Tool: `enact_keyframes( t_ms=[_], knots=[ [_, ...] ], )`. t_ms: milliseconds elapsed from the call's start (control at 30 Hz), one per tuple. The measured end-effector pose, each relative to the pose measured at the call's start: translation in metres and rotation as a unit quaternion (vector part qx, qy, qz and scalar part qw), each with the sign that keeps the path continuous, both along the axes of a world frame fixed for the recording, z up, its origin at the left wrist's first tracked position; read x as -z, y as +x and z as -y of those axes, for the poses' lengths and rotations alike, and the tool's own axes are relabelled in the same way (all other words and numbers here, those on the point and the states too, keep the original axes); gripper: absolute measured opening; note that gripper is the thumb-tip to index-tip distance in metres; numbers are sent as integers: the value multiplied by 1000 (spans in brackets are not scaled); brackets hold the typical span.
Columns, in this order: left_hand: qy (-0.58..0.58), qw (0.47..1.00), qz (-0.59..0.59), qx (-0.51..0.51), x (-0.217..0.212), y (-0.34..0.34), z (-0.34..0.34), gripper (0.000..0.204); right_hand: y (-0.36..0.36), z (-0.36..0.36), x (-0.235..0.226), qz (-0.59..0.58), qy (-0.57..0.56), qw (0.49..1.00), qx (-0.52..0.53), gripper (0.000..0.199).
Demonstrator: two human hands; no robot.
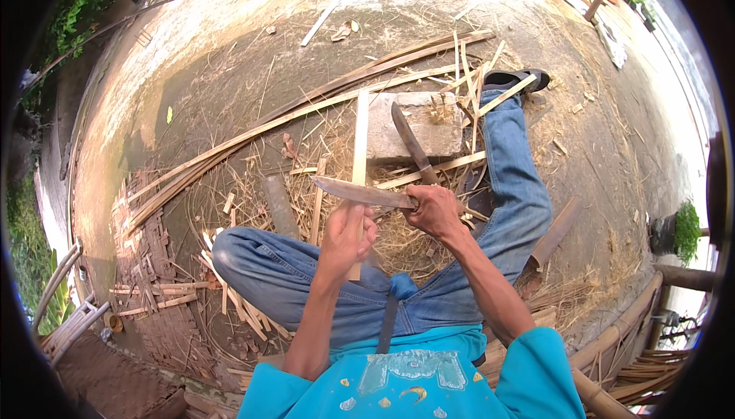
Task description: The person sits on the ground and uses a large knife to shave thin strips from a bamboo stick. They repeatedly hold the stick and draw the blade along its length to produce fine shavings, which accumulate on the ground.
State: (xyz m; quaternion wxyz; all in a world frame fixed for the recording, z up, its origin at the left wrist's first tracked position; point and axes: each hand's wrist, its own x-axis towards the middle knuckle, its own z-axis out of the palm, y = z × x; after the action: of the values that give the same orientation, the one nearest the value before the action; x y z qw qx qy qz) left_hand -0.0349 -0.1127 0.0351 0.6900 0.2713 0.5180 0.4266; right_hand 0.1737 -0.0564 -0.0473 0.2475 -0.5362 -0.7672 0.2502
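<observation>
My left hand (346, 240) is closed around a pale, flat bamboo strip (360, 139), which points away from me and passes in front of a concrete block's left side. In my right hand (434, 211) is a large knife by its handle. The knife's broad blade (358, 191) points left and lies across the strip, just above my left fingers. A second long, dark blade (412, 142) leans against the concrete block (436, 118), beyond my right hand. Fibrous shavings (403, 239) are heaped between my bent legs.
Long split bamboo lengths (306, 105) lie across the ground beyond my left knee. Short bamboo pieces (237, 308) are scattered beside my left thigh. A flat grey piece (280, 206) lies near that knee. Bamboo poles (620, 319) stand at the right, and a green plant (687, 231) grows there.
</observation>
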Motion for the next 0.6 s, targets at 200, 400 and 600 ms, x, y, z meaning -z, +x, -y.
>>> enact_keyframes(
  t_ms=[200,400,600],
  knots=[
    [-1,995,6,100,-23,-6,43,30,38,-71,6,22,-193,963,189,26],
    [-17,995,-77,68,11,-1,50,32,57,-72,-17,59,-128,983,118,27],
    [86,948,-301,64,28,-6,43,30,5,12,-8,64,-16,997,-51,14]
  ],
)
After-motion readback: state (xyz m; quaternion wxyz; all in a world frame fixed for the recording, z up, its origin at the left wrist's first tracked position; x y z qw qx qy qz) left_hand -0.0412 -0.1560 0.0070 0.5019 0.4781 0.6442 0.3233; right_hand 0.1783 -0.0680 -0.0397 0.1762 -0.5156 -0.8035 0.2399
